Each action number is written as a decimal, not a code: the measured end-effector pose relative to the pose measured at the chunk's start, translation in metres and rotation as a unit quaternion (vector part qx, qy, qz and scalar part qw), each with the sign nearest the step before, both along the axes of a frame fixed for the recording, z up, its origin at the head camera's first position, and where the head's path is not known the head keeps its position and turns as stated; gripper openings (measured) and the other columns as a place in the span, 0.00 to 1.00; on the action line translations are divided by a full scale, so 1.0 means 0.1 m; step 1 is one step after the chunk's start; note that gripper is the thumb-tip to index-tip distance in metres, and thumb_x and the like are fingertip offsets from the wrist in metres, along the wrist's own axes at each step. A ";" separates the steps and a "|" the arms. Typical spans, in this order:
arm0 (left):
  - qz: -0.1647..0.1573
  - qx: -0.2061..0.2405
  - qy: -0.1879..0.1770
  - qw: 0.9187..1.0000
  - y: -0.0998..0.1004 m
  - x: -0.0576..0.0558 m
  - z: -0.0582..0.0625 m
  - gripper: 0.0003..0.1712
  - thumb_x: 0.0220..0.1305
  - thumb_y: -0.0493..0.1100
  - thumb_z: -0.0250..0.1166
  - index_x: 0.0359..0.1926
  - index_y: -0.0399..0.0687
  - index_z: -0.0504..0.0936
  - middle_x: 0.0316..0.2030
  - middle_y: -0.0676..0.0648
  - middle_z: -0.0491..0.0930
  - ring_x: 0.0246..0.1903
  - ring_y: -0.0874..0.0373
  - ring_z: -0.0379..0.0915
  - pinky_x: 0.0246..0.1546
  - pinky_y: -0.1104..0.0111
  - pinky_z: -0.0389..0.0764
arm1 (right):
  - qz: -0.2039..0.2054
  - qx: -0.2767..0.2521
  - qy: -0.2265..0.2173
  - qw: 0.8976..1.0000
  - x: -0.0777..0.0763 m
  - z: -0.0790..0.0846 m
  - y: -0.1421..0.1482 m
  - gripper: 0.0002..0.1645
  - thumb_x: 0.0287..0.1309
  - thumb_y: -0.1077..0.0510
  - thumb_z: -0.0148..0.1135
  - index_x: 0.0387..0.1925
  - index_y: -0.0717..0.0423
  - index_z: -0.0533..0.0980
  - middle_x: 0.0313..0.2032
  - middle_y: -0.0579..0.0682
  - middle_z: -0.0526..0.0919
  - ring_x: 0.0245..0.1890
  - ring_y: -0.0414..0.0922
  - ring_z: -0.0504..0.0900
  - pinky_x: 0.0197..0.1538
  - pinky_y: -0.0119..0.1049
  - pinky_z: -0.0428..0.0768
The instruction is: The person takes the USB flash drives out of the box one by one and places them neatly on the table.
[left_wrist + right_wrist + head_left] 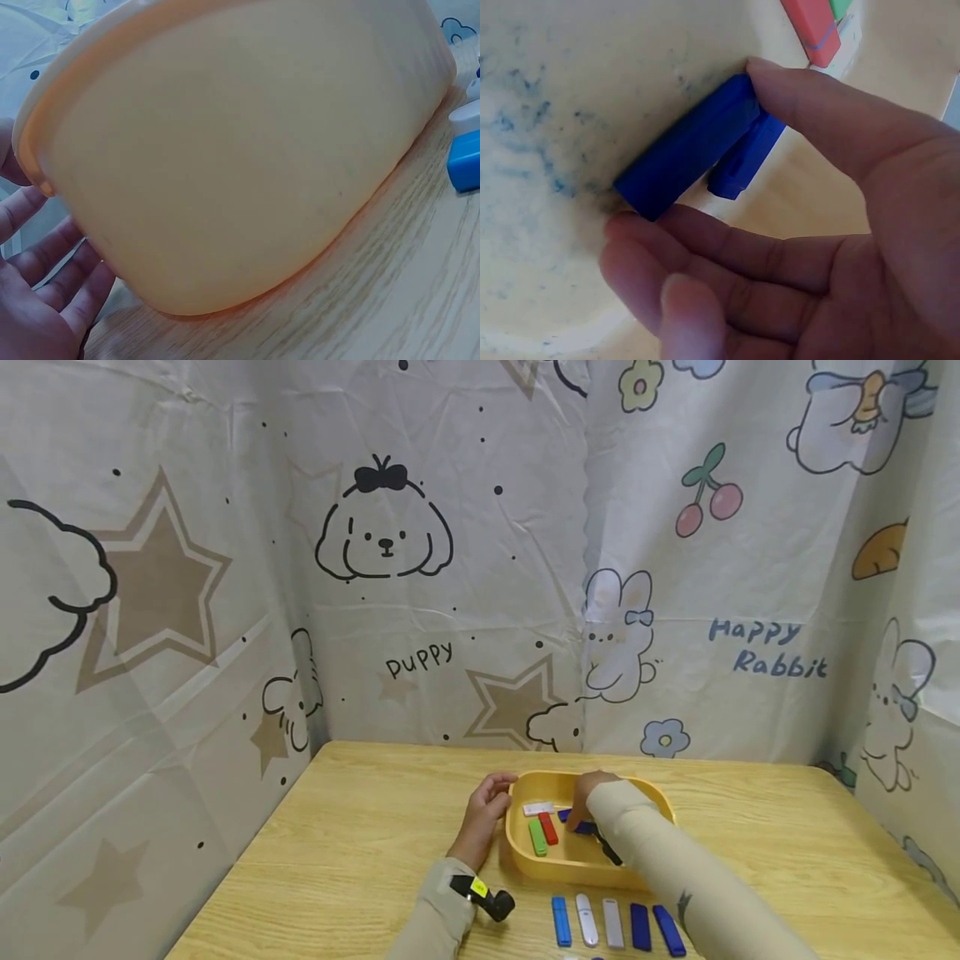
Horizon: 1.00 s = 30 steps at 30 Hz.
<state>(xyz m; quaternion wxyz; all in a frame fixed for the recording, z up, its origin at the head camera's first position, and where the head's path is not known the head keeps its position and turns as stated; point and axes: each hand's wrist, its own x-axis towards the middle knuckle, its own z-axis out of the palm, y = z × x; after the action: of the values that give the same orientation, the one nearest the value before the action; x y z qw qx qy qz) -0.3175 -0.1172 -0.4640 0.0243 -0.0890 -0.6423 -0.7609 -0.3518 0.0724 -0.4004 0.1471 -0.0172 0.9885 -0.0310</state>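
In the yellow bin (558,867), my right hand (588,797) reaches down over the far side. The right wrist view shows its thumb and fingers pinching a dark blue USB stick (686,146) by its two ends. Another dark blue USB stick (742,161) lies close beside it, partly covered. My left hand (483,814) is at the bin's left end, its fingers (56,251) spread and fairly straight against the outer wall. Also in the bin lie a white stick (537,808), a red stick (548,828) and a green stick (537,837).
In front of the bin is a row of several sticks: a light blue one (561,921), a white one (587,920), a grey one (612,923) and dark blue ones (641,927). The wooden table (360,827) meets printed curtains (450,610) behind.
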 end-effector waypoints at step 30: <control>-0.006 -0.018 0.003 1.000 -0.02 0.00 0.02 0.22 0.59 0.30 0.52 0.56 0.30 0.72 0.54 0.27 0.70 0.56 0.37 0.66 0.49 0.65 0.71 | 0.098 -0.113 0.050 0.987 0.59 0.58 0.25 0.22 0.42 0.46 0.75 0.17 0.55 0.72 0.15 0.45 0.68 0.15 0.42 0.68 0.20 0.33 0.69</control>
<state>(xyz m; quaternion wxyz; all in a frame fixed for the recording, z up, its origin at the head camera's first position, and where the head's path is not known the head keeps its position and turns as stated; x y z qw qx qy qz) -0.3173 -0.1187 -0.4624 0.0195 -0.0954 -0.6549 -0.7494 -0.2933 0.0976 -0.3423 0.0969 -0.1320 0.9783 -0.1270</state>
